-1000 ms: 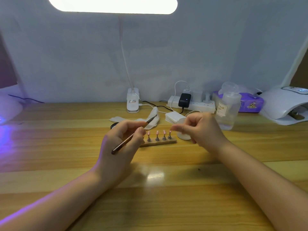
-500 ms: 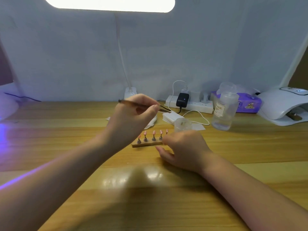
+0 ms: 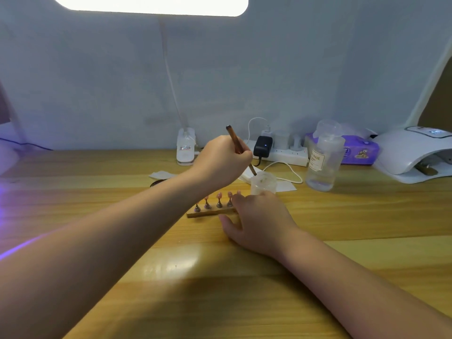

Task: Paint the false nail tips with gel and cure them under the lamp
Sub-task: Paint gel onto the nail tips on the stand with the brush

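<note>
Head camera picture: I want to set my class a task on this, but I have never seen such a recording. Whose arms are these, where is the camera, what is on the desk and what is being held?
There is no machine here: a person wears one wide-angle camera on the head, so you look forward and down along their own two arms.

The left hand grips a thin brown brush, its tip dipped at the mouth of a small clear jar. The right hand rests on the wooden desk at the end of a wooden strip that carries small stands with pink nail tips; whether its fingers grip the strip is hard to tell.

Further back stand a clear pump bottle, a purple wipes pack, a white power strip, a clip-on desk lamp and, far right, a white curing lamp.
</note>
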